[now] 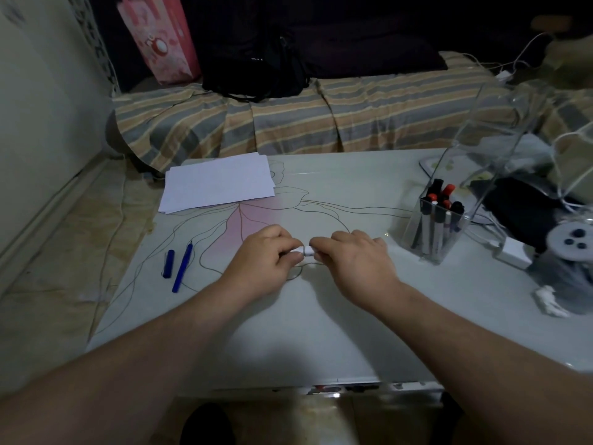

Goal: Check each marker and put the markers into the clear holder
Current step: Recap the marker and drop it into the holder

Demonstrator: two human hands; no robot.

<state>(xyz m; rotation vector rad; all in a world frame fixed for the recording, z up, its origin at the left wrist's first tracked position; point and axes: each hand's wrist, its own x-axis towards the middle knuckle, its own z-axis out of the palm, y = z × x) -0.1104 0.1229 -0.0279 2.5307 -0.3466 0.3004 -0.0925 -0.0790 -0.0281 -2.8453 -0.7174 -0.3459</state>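
Marker (306, 250) pinched between left hand (268, 255), right hand (356, 256), mid-table (321, 332).

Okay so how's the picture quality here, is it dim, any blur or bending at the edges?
Head view: dim overall, the back of the room nearly black; the table is lit best. Wide-angle bending curves the clear holder and the forearms. The left hand and right hand hide most of the marker.

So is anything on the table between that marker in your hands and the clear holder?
Nothing visible. The marker sits between both hands; bare table runs right to the holder, though the right hand lies on that side.
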